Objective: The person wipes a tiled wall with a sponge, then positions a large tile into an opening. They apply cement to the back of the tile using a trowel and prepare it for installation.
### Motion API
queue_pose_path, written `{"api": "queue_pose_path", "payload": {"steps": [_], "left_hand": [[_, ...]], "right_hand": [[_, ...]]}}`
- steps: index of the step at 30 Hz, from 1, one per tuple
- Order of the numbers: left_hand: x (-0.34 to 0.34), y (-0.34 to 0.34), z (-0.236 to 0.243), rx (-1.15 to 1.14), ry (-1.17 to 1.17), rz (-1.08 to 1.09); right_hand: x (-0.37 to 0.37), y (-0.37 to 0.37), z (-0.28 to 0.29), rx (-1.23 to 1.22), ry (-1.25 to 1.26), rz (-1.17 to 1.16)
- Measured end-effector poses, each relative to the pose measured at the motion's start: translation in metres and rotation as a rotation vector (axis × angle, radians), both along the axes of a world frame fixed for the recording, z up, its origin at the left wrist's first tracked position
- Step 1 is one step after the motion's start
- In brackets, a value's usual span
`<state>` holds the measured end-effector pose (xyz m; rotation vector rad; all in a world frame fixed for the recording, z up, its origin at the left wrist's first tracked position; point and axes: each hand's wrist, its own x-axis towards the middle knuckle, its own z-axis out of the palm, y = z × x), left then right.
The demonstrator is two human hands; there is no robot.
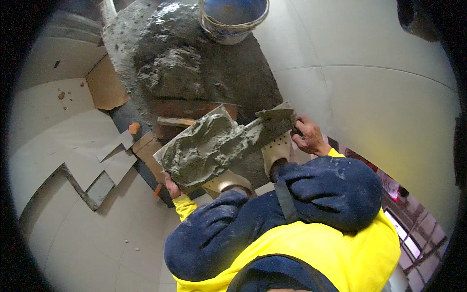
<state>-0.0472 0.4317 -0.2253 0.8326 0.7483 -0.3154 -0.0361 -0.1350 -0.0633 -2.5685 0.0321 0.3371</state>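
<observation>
A tile piece (194, 151), thickly smeared with grey mortar, lies slanted above my knees. My left hand (172, 186) is closed on its lower left edge, partly hidden beneath it. Up at the right end, my right hand (307, 136) has its fingers wrapped round what looks like the handle of a mortar-coated trowel (273, 117), whose blade is against the piece; the grip itself is partly hidden. Behind the tile a wooden-handled tool (174, 121) lies beside the dark heap of wet mortar (170, 68). My perforated light clogs (275, 148) show under the piece.
A bucket (233, 17) stands at the mortar's back edge. At left are cut tiles (99, 190), cardboard (107, 82) and a small orange object (134, 128). A large pale tiled surface (350, 87) curves along the right.
</observation>
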Motion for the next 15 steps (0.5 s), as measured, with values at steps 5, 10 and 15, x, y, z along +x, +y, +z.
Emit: {"api": "queue_pose_path", "payload": {"steps": [5,10,15], "left_hand": [[0.007,-0.012,0.005,0.006,-0.026,-0.005],[0.012,-0.027,0.033,0.022,-0.059,0.038],[0.018,-0.031,0.056,-0.016,-0.080,0.110]], "right_hand": [[0.013,-0.010,-0.014,0.140,-0.046,-0.025],[0.020,-0.014,-0.036,0.193,-0.003,-0.028],[0.023,-0.009,-0.043,0.265,0.037,-0.053]]}}
